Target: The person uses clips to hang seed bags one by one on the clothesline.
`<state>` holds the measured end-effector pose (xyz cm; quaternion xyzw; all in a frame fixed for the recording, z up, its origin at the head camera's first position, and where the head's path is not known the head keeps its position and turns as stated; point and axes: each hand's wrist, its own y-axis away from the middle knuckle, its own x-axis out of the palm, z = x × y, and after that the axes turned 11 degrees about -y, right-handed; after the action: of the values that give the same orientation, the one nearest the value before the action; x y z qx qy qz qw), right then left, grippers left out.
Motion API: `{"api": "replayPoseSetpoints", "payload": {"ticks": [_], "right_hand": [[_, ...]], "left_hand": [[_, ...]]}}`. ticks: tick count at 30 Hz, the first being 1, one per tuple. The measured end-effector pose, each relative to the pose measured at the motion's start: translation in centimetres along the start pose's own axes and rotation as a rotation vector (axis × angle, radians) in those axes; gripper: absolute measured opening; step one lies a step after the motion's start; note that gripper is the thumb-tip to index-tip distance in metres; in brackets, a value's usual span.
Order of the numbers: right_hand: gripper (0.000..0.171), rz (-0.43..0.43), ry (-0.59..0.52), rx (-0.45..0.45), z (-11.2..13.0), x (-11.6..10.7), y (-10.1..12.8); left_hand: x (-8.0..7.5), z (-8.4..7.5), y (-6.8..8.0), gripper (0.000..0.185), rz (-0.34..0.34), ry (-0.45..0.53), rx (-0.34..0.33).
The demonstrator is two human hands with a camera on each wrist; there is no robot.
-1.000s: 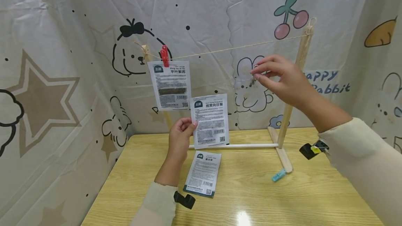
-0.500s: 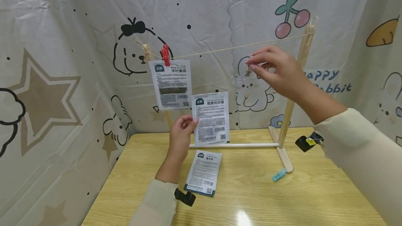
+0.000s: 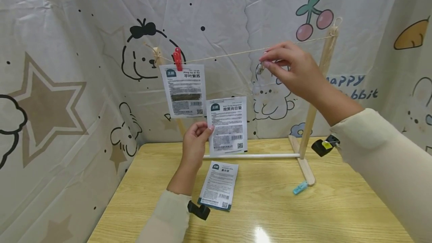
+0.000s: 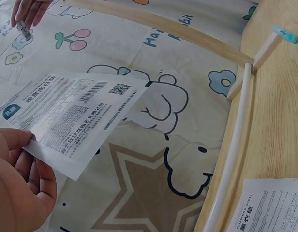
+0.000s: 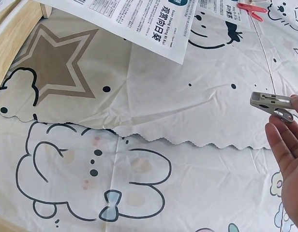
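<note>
Head, left hand (image 3: 195, 143): pinches the sunflower packet (image 3: 227, 126) by its edge, lower than the right hand.
Head, right hand (image 3: 291, 68): pinches a grey clothespin (image 3: 260, 68), just below the twine (image 3: 236, 53).
Left wrist, sunflower packet: reaches out beyond the thumb; probably light, thin, bendable, best taken by one edge.
Right wrist, grey clothespin: juts from thumb and fingers; likely light, springy, best squeezed at its handles.

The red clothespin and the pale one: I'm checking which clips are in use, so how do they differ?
The red clothespin is vivid, the pale clothespin grayish. The red clothespin holds the Ping Ye Zi Su packet on the string; the pale clothespin, pinched by the right hand, holds none. Both are off the table.
</note>
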<state>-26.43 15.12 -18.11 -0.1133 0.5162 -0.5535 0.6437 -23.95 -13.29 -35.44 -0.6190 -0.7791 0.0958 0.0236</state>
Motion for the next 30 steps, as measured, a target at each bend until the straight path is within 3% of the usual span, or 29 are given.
{"api": "replayPoseSetpoints", "payload": {"ticks": [30], "right_hand": [[0.023,-0.018,-0.038,0.032,1.1,1.0,-3.2]], "left_hand": [[0.0,-0.8,-0.8,0.017,-0.001,0.002,0.041]]}}
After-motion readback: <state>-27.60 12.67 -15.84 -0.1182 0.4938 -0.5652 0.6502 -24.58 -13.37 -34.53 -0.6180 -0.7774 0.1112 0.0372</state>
